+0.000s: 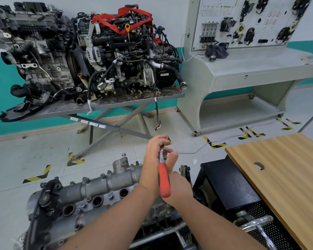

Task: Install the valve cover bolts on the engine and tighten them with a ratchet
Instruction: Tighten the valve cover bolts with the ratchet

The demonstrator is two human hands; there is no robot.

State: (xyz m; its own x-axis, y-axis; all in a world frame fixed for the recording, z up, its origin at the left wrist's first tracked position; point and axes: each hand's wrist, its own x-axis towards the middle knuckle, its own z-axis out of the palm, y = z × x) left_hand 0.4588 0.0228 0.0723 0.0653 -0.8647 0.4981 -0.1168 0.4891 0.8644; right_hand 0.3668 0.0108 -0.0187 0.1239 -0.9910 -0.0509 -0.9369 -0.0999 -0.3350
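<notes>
One ratchet (163, 175) with an orange handle, held upright above the valve cover (98, 192) of the near engine. Left hand (154, 156) grasps the ratchet head; right hand (177, 184) holds the shaft, fingers curled. Four plug wells (97, 200) show; two engines (79, 56) rest on the far table (116, 103).

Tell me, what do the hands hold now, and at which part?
Both hands hold a ratchet. The left hand grips its metal head end; the right hand is at the upper orange handle, its fingers at the neck.
</notes>
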